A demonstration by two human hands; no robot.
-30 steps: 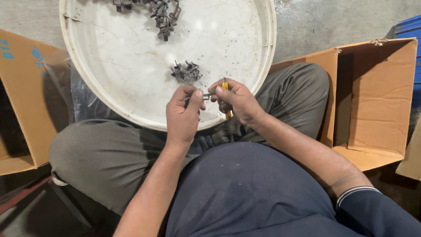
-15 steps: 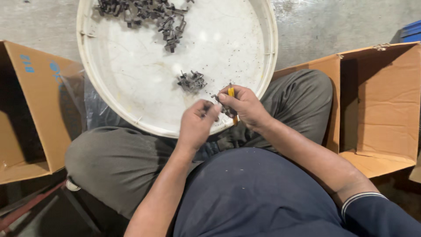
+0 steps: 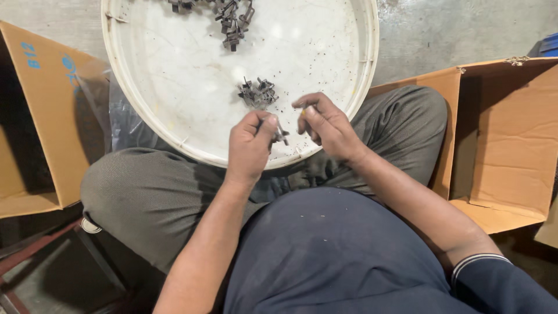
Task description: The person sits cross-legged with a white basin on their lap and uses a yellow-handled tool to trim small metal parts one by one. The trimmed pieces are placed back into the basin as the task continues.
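A big round white tray (image 3: 174,70) rests on my knees. Over its near rim my left hand (image 3: 250,145) pinches a small dark metal part (image 3: 281,135) between thumb and fingers. My right hand (image 3: 325,125) sits just to the right, fingers closed around a thin tool with a yellow tip (image 3: 303,110), mostly hidden in the hand. The two hands are a little apart. A small cluster of dark metal parts (image 3: 258,93) lies on the tray just beyond my hands. A larger heap of the same parts (image 3: 224,14) lies at the tray's far edge.
An open cardboard box (image 3: 511,134) stands at my right knee, another cardboard box (image 3: 35,116) at my left with clear plastic beside it. Grey concrete floor (image 3: 453,29) lies beyond. A reddish bar (image 3: 35,256) shows at lower left.
My hands were joined over the part and tool; now they have drawn apart, the left keeping the metal part. The view has shifted slightly.
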